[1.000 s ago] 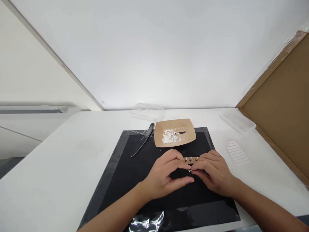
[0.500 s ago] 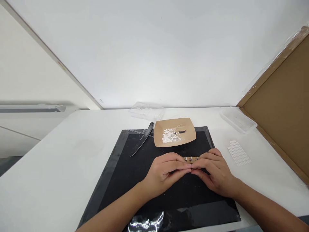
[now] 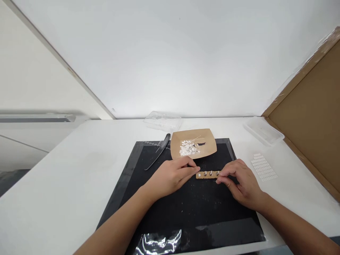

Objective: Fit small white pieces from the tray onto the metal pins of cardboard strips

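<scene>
A narrow brown strip [image 3: 208, 175] with a scalloped edge lies on the black mat [image 3: 207, 205]. It bears a white round dot at its left end and a few small shiny metal pieces with white tips. At the strip's upper left corner, the fingertips of my left hand [image 3: 174, 177] are pinched together; whatever is between them is hidden. My right hand [image 3: 240, 182] has thumb and forefinger closed round the right end of the strip, covering that end.
Behind the strip, a brown paper tray [image 3: 208, 149] holds white bits and a dark sliver. Black curved tweezers [image 3: 159, 154] lie left of it. A sheet of white dots [image 3: 263, 168], a clear plastic lid [image 3: 263, 131] and a cardboard wall [image 3: 313, 106] are at right; clear plastic packaging [image 3: 162, 121] sits behind.
My fingertips, which met in front of the strip, have parted. The left hand has moved left and up to the strip's left end; the right has shifted slightly right, uncovering the strip.
</scene>
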A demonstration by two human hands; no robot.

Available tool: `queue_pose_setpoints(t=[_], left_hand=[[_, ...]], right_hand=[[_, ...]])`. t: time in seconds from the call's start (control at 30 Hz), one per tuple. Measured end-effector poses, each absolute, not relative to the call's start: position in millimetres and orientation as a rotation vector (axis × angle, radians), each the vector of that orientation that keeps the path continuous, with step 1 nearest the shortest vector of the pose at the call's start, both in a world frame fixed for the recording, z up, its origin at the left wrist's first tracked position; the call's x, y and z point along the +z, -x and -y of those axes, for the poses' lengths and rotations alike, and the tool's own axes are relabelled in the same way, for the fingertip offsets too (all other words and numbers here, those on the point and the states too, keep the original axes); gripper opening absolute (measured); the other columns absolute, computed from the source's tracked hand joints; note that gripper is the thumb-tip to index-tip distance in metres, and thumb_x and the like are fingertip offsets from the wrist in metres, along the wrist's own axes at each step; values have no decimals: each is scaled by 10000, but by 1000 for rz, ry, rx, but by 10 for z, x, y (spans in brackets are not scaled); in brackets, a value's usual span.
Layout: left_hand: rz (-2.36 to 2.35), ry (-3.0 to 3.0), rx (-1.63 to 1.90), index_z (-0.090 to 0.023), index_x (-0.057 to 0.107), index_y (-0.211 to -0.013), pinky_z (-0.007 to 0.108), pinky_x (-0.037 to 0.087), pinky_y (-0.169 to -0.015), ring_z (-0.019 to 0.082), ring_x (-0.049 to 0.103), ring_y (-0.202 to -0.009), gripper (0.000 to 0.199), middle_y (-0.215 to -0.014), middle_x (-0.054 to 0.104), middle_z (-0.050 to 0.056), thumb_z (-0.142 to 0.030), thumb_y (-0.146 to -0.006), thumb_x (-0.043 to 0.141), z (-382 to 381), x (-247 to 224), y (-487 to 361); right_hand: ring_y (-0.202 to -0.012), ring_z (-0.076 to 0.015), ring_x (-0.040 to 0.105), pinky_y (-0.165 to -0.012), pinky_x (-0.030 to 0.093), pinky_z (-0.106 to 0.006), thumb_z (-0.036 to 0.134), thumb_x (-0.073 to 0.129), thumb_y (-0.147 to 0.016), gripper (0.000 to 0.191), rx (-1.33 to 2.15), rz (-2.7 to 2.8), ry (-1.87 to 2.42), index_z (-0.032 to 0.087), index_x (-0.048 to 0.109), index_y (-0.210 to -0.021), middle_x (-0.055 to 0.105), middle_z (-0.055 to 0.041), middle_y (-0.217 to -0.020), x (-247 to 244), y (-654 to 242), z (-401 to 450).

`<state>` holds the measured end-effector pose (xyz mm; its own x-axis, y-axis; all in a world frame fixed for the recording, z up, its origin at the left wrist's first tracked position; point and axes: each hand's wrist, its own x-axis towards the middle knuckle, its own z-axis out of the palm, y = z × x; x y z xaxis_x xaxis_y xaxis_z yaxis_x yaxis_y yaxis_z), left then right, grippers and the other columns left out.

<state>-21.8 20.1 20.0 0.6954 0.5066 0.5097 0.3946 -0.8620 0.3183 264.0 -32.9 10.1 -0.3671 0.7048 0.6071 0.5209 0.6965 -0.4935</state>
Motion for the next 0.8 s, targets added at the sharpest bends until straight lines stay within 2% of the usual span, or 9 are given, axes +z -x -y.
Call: queue_pose_setpoints(t=[0.17, 0.37, 0.8], left_hand=[[-683, -2717, 816, -215, 792, -1100, 212, 599, -657, 124, 735, -777, 210, -1003, 761, 58, -197, -1047, 589, -185, 182, 204], [-697, -2722, 770, -199, 783, -1071, 213, 598, -700, 132, 740, -809, 218, -990, 762, 60, -213, -1066, 565, -169, 128, 160], [-656, -2730, 760, -179, 764, -1084, 223, 591, -709, 146, 753, -843, 200, -1026, 770, 74, -202, -1068, 566, -189, 103, 185]], right_hand=[[-763, -180, 717, -817, 462, -386, 289, 681, -1041, 68, 308, 2101, 922, 246, 629, -1047, 773, 21, -840, 83, -2653, 334], [-758, -155, 708, -813, 420, -372, 249, 686, -1043, 56, 299, 2169, 873, 228, 640, -1067, 754, 33, -842, 92, -2662, 328], [-770, -146, 709, -822, 414, -368, 230, 689, -1039, 77, 269, 2156, 876, 233, 639, -1098, 761, 45, -857, 116, -2669, 314]])
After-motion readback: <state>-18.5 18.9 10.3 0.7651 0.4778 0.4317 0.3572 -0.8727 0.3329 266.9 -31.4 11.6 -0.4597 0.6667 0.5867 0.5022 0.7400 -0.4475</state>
